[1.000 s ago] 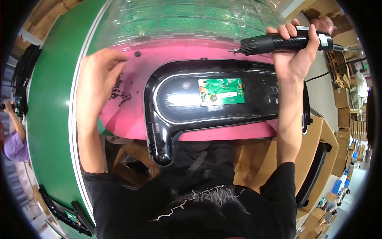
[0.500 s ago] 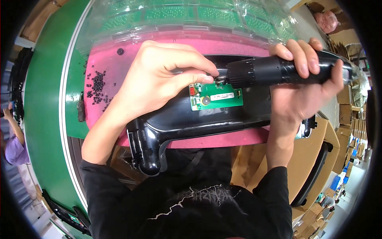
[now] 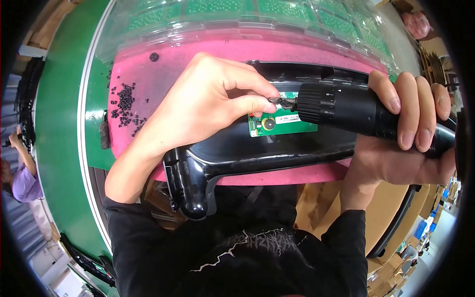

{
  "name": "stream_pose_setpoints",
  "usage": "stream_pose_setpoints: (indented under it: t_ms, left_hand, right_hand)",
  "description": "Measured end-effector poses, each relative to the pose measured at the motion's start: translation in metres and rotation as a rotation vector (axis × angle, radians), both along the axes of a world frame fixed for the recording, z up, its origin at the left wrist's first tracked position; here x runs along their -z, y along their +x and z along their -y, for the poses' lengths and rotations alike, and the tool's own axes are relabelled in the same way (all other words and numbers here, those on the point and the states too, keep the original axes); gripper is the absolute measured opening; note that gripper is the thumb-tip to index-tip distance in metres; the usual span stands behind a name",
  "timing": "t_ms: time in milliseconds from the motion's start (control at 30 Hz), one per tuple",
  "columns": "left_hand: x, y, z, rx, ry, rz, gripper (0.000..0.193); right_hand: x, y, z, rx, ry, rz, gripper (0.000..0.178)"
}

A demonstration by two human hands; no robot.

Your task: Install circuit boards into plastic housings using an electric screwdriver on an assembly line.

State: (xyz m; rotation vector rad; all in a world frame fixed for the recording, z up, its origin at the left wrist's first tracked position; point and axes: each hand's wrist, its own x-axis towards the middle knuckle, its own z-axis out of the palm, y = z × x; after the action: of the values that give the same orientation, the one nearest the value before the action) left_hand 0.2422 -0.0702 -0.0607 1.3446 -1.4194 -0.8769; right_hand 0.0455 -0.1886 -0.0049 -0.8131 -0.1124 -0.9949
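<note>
My right hand (image 3: 410,128) is wrapped round a black electric screwdriver (image 3: 361,111), held nearly level with its bit pointing left. My left hand (image 3: 217,101) is closed in a pinch at the bit, on what looks like a small black screw (image 3: 272,100), mostly covered by the fingertips. Below them, a green circuit board (image 3: 302,127) with a round buzzer and a white label lies on a glossy black plastic housing (image 3: 222,151). The screwdriver's head and my left fingers cover part of the board.
A pink mat (image 3: 133,64) lies under the housing on a green table (image 3: 59,114). Loose black screws (image 3: 126,101) are scattered at its left. Clear plastic trays (image 3: 227,27) holding green boards stand behind. A cardboard box (image 3: 326,203) is at lower right; another person (image 3: 27,183) is far left.
The screwdriver has tilted, its rear end swinging down and nearer on the right. My left hand stays pinched at the bit. The whole view has shifted slightly.
</note>
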Motion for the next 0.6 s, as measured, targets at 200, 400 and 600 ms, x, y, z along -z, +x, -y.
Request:
stream_pose_setpoints:
  t_ms: [200,400,600]
  left_hand:
    - [0.003,-0.001,0.004,0.023,0.018,0.056,0.012]
    - [0.005,-0.004,0.005,-0.002,-0.015,0.138,0.015]
    - [0.006,-0.011,0.002,-0.071,-0.141,0.349,0.016]
  right_hand:
    - [0.010,-0.001,-0.002,0.023,-0.124,0.003,0.038]
    - [0.012,-0.020,0.015,-0.008,-0.220,0.011,0.042]
    - [0.012,-0.020,0.034,0.061,-0.352,-0.265,0.050]
